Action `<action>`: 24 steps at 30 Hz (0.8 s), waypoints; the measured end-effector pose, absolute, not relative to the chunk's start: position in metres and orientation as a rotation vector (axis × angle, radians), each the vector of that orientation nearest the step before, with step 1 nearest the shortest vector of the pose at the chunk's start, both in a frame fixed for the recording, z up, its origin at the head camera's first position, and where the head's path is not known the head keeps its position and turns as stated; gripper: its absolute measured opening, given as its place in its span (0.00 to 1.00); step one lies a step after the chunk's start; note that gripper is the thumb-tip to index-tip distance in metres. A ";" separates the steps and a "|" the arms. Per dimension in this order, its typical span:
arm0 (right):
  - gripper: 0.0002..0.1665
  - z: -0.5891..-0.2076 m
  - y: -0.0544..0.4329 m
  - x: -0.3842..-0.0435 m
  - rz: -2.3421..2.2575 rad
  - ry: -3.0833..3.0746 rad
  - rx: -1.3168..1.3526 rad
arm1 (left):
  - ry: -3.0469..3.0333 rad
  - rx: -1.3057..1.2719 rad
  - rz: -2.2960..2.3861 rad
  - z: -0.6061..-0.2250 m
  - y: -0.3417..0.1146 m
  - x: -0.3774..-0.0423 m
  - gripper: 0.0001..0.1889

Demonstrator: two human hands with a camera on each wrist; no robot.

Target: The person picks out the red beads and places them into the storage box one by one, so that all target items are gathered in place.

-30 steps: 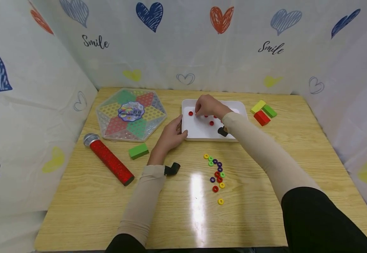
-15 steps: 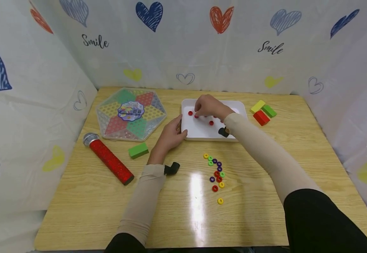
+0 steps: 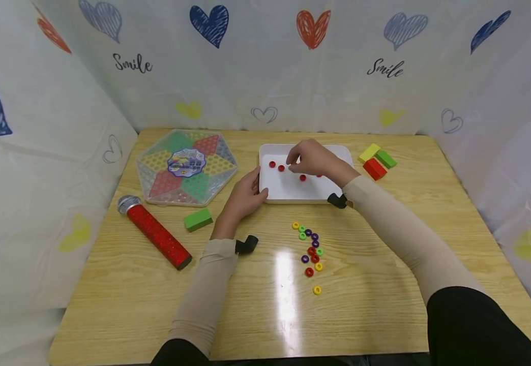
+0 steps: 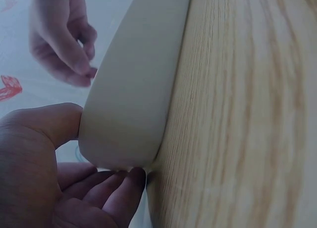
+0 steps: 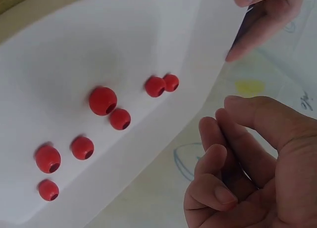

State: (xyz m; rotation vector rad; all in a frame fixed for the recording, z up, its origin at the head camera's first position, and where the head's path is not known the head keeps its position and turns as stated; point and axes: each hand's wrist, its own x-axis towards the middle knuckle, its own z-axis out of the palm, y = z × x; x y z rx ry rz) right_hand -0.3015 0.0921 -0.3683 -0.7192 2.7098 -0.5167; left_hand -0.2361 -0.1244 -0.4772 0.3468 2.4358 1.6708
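Note:
A white tray (image 3: 281,189) lies near the back of the table with several round red beads (image 5: 103,100) in it. The beads' holes show in the right wrist view. My left hand (image 3: 242,197) holds the tray's left end, its thumb at the front corner and its fingers along the side. In the left wrist view, the thumb and fingers (image 4: 121,196) meet the tray wall. Above the tray is my right hand (image 3: 312,157), fingers loosely bent, thumb and index finger apart, with nothing between them. It hides some beads from the head view.
Several small coloured rings (image 3: 315,244) lie scattered in front of the tray. To the left are a hexagonal game board (image 3: 160,180), a red microphone (image 3: 159,235) and a green block (image 3: 198,219). Yellow, green and red blocks (image 3: 375,169) sit right of the tray.
My right hand has drawn back to the right, and its fingertips have come away from a red bead in the tray. My left hand stays at the tray's left end.

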 end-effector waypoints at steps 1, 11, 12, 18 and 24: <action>0.12 -0.367 0.095 -0.297 -0.525 2.710 -0.717 | 2.435 0.349 1.675 -0.478 -0.124 -0.236 0.40; 0.08 -0.362 0.131 -0.242 -0.572 2.749 -0.829 | 2.452 0.341 1.634 -0.475 -0.127 -0.236 0.40; 0.08 -0.364 0.133 -0.237 -0.579 2.743 -0.835 | 2.456 0.342 1.629 -0.475 -0.127 -0.236 0.40; 0.07 -0.380 0.142 -0.207 -0.634 2.711 -0.828 | 2.462 0.347 1.622 -0.474 -0.130 -0.237 0.40; 0.08 -0.395 0.149 -0.178 -0.686 2.660 -0.862 | 2.438 0.364 1.647 -0.477 -0.127 -0.237 0.40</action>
